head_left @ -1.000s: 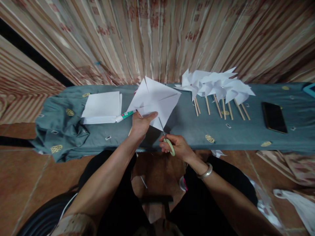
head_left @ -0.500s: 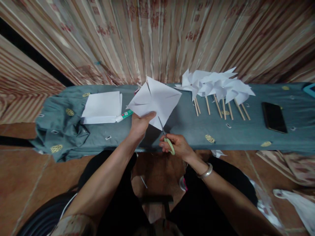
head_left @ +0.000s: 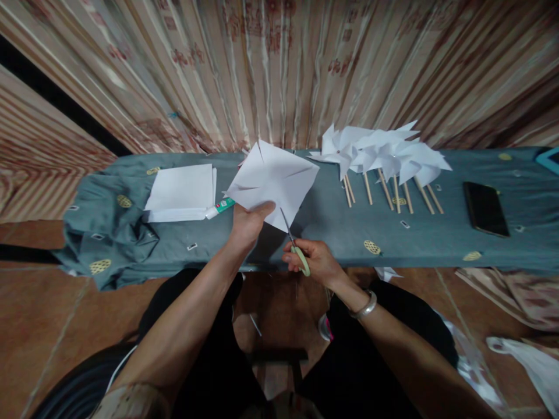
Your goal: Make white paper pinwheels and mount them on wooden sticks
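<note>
A square sheet of white paper (head_left: 279,171) with slits running in from its corners is raised over the cloth-covered table. My left hand (head_left: 251,221) grips it at the lower left edge, thumb on top and the other fingers hidden beneath. In my right hand (head_left: 317,261) are scissors (head_left: 301,260) with pale green handles. Their blades lie at the paper's near corner, pointing in toward its middle. Behind my left hand a green and white glue tube (head_left: 220,207) lies partly covered by the sheet.
A stack of white paper (head_left: 180,189) lies on the left of the grey-green cloth (head_left: 332,233). Several white paper pinwheels (head_left: 384,151) on wooden sticks (head_left: 386,189) lie at the back right. Farther right is a black phone (head_left: 486,208). A patterned curtain (head_left: 271,75) hangs behind the table.
The far side of the sheet has dipped slightly toward me. Both hands and the scissors stay almost in the same place.
</note>
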Action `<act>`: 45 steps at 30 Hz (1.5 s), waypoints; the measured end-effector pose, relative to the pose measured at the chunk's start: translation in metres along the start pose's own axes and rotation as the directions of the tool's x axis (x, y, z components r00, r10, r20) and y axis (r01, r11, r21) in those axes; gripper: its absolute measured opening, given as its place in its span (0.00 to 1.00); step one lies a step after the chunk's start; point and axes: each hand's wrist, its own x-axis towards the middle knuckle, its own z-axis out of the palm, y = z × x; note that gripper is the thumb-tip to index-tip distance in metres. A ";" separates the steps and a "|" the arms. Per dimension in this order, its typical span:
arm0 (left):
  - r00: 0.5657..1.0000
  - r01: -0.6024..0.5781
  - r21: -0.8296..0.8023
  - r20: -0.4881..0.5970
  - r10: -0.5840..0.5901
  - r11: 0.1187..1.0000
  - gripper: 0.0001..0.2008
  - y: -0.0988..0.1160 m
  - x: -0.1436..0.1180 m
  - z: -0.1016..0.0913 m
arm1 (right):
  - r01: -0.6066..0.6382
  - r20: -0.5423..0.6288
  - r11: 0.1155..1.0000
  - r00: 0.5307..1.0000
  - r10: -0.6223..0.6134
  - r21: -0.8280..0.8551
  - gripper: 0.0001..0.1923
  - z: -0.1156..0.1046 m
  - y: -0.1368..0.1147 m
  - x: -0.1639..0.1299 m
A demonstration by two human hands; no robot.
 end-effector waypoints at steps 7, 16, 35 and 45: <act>1.000 -0.014 -0.005 -0.001 0.014 1.000 0.25 -0.002 0.001 -0.001 | 0.025 -0.015 1.000 1.000 -0.025 -0.016 0.22 0.000 0.001 0.002; 1.000 -0.021 0.010 -0.002 0.021 1.000 0.26 -0.001 0.001 -0.001 | 0.024 0.003 1.000 1.000 -0.024 -0.020 0.22 0.001 0.003 0.001; 0.989 0.113 0.078 0.088 -0.120 0.991 0.17 -0.002 -0.016 0.003 | 0.051 -0.034 0.996 0.998 -0.053 -0.069 0.25 -0.004 0.001 0.005; 0.986 0.123 0.101 0.103 -0.134 0.987 0.18 -0.007 -0.018 0.000 | 0.113 -0.009 0.982 0.993 -0.116 -0.149 0.23 -0.008 0.005 0.006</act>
